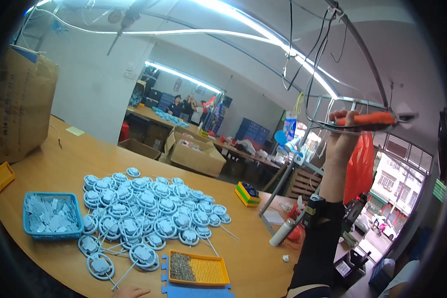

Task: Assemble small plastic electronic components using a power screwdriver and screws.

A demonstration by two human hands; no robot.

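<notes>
My right hand (341,128) is raised high at the right, fingers wrapped round an orange electric screwdriver (372,119) with a dark cable at its near end. Its metal tip points right. My left hand (131,293) shows only at the lower edge, fingers stretched flat on the table beside the pile. Light-blue round plastic parts (144,198) lie heaped in the middle, some with thin sticks. A yellow tray (211,280) of small metal screws (182,267) rests on a blue foam mat (198,291). At the left, a blue basket (53,236) holds flat pale-blue pieces (52,213).
A large cardboard box (22,104) and a yellow bin (1,179) stand at the table's left. Stacked yellow-green trays (247,193) and a white bottle (282,233) are to the right, near a metal frame (278,184). An orange-red bag (360,169) hangs beside my right arm.
</notes>
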